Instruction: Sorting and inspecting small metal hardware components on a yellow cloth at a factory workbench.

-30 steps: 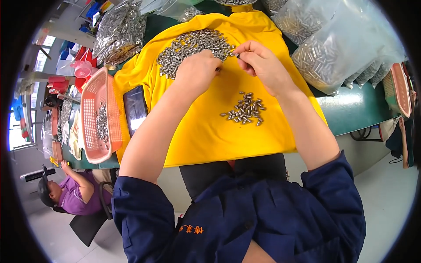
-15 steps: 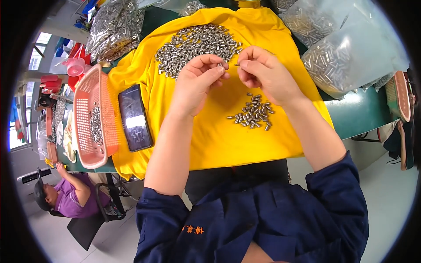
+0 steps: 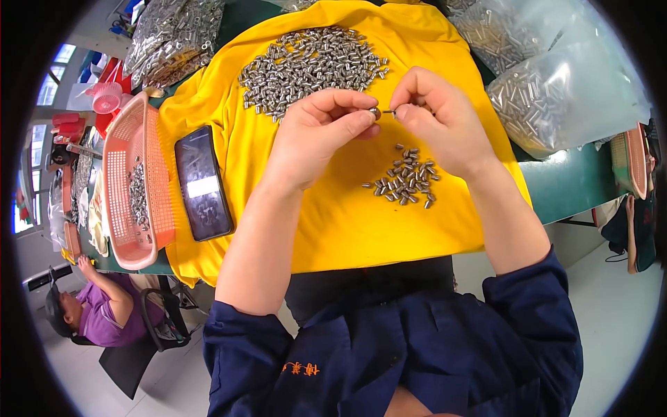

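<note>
My left hand (image 3: 313, 135) pinches a small shiny metal cylinder (image 3: 375, 112) between thumb and forefinger. Facing it, my right hand (image 3: 445, 128) grips a thin dark metal pin (image 3: 388, 112), whose tip points at the cylinder's end. Whether the two pieces touch, I cannot tell. Both hands hover over a yellow cloth (image 3: 333, 236). Beyond them spreads a large pile of small metal cylinders (image 3: 306, 66). Nearer, below my right hand, lies a smaller pile of similar cylinders (image 3: 406, 177).
A phone (image 3: 203, 184) and a pink basket (image 3: 118, 208) with small metal parts lie at the left. Clear bags of metal parts stand far left (image 3: 170, 42) and right (image 3: 531, 104) on the green table (image 3: 570, 184). A seated person (image 3: 111, 309) works at the lower left.
Both hands have shifted slightly right in view, and the cylinder and pin have come closer together. The cylinder now shows more plainly at my left fingertips. The whole view has shifted a little.
</note>
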A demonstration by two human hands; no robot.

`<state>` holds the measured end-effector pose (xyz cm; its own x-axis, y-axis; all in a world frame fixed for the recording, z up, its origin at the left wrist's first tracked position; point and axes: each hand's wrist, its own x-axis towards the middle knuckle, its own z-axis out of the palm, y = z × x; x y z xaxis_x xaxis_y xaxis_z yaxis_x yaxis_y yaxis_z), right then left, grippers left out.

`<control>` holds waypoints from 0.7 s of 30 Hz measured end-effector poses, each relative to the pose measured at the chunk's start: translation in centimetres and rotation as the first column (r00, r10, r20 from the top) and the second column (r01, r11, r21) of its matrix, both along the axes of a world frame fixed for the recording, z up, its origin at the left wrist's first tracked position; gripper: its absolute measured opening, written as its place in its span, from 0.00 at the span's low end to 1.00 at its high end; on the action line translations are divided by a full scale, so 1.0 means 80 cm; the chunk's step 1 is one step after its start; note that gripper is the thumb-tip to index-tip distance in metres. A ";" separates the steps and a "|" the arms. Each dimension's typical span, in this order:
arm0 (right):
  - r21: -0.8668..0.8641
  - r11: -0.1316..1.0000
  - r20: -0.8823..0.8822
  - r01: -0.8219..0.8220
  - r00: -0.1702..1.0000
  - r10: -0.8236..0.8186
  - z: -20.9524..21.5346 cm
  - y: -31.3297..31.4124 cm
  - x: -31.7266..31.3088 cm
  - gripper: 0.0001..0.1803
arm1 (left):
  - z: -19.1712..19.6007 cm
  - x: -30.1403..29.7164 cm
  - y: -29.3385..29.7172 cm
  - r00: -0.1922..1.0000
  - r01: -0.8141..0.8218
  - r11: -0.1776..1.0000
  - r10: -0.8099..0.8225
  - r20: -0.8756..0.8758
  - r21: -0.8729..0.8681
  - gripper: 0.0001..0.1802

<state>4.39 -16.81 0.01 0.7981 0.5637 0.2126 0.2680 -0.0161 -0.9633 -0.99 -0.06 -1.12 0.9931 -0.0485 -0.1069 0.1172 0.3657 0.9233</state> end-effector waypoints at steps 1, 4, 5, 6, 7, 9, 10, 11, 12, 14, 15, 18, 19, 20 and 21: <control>-0.053 0.998 0.036 -0.017 0.999 0.019 0.001 0.000 -0.001 0.02 | -0.001 0.000 0.000 1.000 0.002 1.000 -0.002 -0.006 -0.008 0.08; -0.060 0.998 0.125 0.021 0.992 -0.013 0.001 0.001 -0.003 0.02 | -0.004 0.001 -0.001 1.000 0.018 1.000 -0.018 0.004 -0.005 0.08; -0.058 0.998 0.123 0.022 0.992 -0.015 0.001 0.001 -0.003 0.02 | -0.004 0.001 -0.001 1.000 0.019 1.000 -0.019 0.002 -0.002 0.08; -0.067 0.997 0.128 0.022 0.992 -0.014 0.001 0.001 -0.003 0.02 | -0.004 0.000 -0.002 1.000 0.023 1.000 -0.023 0.012 0.002 0.08; -0.077 0.997 0.132 0.022 0.991 -0.012 0.001 0.001 -0.003 0.03 | -0.004 0.000 -0.002 0.999 0.027 1.000 -0.027 0.021 0.007 0.08; -0.083 0.996 0.158 0.035 0.987 -0.022 0.002 0.001 -0.003 0.03 | -0.004 0.000 -0.002 0.999 0.027 1.000 -0.027 0.025 -0.002 0.08; -0.091 0.995 0.184 0.048 0.983 -0.030 0.002 0.002 -0.004 0.03 | -0.005 0.000 -0.002 0.999 0.027 1.000 -0.027 0.029 -0.013 0.09; -0.091 0.995 0.184 0.047 0.982 -0.030 0.002 0.002 -0.004 0.03 | -0.005 0.000 -0.003 0.999 0.027 1.000 -0.026 0.030 -0.012 0.09; -0.115 0.992 0.215 0.054 0.976 -0.029 0.003 0.001 -0.005 0.03 | -0.006 0.000 -0.003 0.999 0.019 1.000 -0.019 0.034 0.006 0.08; -0.140 0.988 0.246 0.061 0.969 -0.025 0.005 0.001 -0.005 0.03 | -0.006 0.000 -0.005 0.999 0.009 1.000 -0.010 0.039 0.023 0.08; -0.185 0.980 0.290 0.076 0.957 -0.019 0.005 0.000 -0.006 0.03 | -0.006 0.000 -0.006 0.998 -0.012 0.994 0.005 0.069 0.104 0.08; -0.252 0.963 0.347 0.094 0.938 -0.001 0.007 0.002 -0.009 0.03 | -0.004 -0.001 -0.004 0.993 -0.045 0.967 0.016 0.118 0.249 0.07; -0.274 0.957 0.362 0.099 0.932 0.007 0.007 0.004 -0.009 0.03 | -0.002 -0.001 -0.004 0.991 -0.053 0.948 0.010 0.137 0.314 0.06; -0.276 0.956 0.362 0.100 0.932 0.007 0.006 0.004 -0.010 0.03 | -0.001 -0.002 -0.005 0.990 -0.053 0.949 0.010 0.138 0.311 0.06; -0.239 0.965 0.378 0.105 0.926 -0.007 0.003 0.004 -0.010 0.03 | 0.001 -0.003 -0.007 0.989 -0.067 0.944 0.021 0.145 0.323 0.06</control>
